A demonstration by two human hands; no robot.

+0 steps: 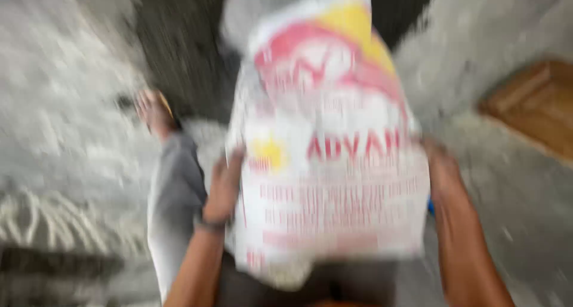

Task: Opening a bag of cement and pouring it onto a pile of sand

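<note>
A big white sack [331,157] w/ red print and yellow patches is held up in the middle of the view, upright, tilted a bit away at the top, well above the floor [71,104]. Whole pic is motion-blurred, so fine detail can't be made out. The sack's bottom edge hangs just over the person's lap; its top reaches the upper edge of the view.

The left hand [224,187] is laid flat against the sack's left side, fingers [234,163] pointing up, pressed close together on the fabric. A dark band is worn at that wrist. The right hand [443,172] is pressed on the sack's right edge; its fingers are hidden behind the sack, so spread or closed can't be told.

A leg in grey trousers [173,205] is stretched out left of the sack, ending in a foot [152,110] w/ a sandal. Floor is grey, rough, dusty. A brown wooden board [534,104] lies at far right, well apart from the sack.
</note>
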